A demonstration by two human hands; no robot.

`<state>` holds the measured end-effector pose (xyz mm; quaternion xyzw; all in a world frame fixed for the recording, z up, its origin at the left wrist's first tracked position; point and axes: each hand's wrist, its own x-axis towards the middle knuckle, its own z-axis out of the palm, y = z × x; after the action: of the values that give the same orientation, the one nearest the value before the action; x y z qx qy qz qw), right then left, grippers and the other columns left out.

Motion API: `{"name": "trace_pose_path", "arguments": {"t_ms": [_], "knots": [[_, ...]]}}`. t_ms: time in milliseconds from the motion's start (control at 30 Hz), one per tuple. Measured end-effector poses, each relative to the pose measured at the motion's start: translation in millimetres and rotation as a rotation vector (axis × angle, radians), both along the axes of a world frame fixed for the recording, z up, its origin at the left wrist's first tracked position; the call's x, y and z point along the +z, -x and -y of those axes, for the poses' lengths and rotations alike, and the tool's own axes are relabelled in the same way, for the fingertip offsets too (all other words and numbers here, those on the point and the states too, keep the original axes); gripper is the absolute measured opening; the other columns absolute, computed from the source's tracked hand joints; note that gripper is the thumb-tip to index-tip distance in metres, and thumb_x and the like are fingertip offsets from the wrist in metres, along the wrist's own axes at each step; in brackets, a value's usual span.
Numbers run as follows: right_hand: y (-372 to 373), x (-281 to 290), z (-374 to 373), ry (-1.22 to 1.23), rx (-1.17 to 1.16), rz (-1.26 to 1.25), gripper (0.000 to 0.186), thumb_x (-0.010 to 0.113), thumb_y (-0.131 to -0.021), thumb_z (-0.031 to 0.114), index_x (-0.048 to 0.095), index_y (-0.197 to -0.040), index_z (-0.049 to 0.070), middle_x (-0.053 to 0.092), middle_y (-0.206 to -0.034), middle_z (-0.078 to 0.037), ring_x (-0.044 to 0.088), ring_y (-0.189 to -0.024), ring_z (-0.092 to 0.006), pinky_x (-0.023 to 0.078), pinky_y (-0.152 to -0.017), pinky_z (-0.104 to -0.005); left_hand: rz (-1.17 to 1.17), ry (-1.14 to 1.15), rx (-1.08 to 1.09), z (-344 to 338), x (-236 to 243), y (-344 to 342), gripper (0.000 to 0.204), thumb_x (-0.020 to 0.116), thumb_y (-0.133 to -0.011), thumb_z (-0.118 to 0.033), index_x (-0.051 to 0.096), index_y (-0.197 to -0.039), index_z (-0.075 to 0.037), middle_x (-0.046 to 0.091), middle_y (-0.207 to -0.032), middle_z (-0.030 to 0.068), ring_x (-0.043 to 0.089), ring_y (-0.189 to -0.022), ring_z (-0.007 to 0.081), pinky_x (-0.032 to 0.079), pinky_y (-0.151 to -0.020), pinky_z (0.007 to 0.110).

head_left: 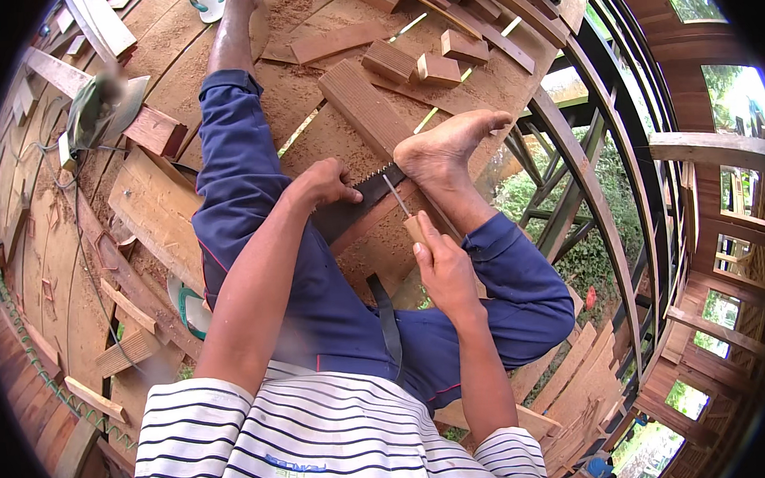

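A dark toothed saw blade (365, 198) lies across reddish wood between my legs, its teeth facing away from me. My left hand (323, 183) grips the blade, thumb and fingers closed over its edge. The bare right foot (447, 153) rests against the blade's far right end. In my right hand (445, 275) is a slim metal file (395, 193) with a pale wooden handle (416, 227), its tip close to the teeth. Whether the file touches them I cannot tell. The blade's left end is hidden behind my left hand and leg.
A thick wooden beam (363, 106) lies just ahead, with cut wood blocks (438, 70) beyond it. Sawdust covers the gapped plank floor (298, 114). At right the floor ends above greenery and dark metal framing (599, 154). A green cap-like thing (91, 116) and a sandal (189, 305) lie left.
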<state>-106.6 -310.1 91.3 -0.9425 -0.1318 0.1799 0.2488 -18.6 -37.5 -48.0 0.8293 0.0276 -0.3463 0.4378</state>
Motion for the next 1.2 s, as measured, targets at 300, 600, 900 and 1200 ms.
{"name": "trace_pose_path", "arguments": {"t_ms": [300,600,900,1200], "knots": [[-16,-19,-13,0.132,0.101,-0.054,0.055,0.055,-0.104,0.023,0.044,-0.158,0.029,0.06,-0.098,-0.023,0.067,-0.079,-0.0489,0.054,-0.076,-0.0589,-0.023,0.014,0.002,-1,6,0,0.044,0.092,-0.074,-0.041,0.074,-0.091,-0.005,0.07,-0.076,0.0109,0.069,-0.072,0.0227,0.054,-0.063,0.039],[-14,-12,-24,0.237,0.134,-0.08,0.057,0.058,-0.104,0.024,0.042,-0.159,0.026,0.06,-0.096,-0.024,0.068,-0.076,-0.0507,0.057,-0.071,-0.0589,-0.306,0.231,0.098,-11,6,-23,0.042,0.086,-0.086,-0.04,0.072,-0.095,-0.001,0.068,-0.075,0.0082,0.064,-0.063,0.015,0.051,-0.051,0.03],[-33,29,-58,0.512,0.183,-0.221,0.058,0.061,-0.102,0.022,0.043,-0.157,0.023,0.064,-0.094,-0.024,0.07,-0.078,-0.0469,0.057,-0.069,-0.0574,-0.374,0.157,0.086,0,13,-33,0.049,0.086,-0.086,-0.047,0.068,-0.088,-0.002,0.063,-0.07,0.004,0.056,-0.056,0.0129,0.045,-0.045,0.029],[-55,-29,-79,0.499,0.233,0.034,0.05,0.056,-0.101,0.021,0.053,-0.15,0.015,0.067,-0.091,-0.024,0.074,-0.073,-0.0395,0.06,-0.063,-0.0485,-0.337,0.056,0.218,-11,-15,-52,0.039,0.087,-0.086,-0.038,0.073,-0.091,-0.002,0.066,-0.071,0.0046,0.057,-0.053,0.0146,0.046,-0.048,0.034]]}}
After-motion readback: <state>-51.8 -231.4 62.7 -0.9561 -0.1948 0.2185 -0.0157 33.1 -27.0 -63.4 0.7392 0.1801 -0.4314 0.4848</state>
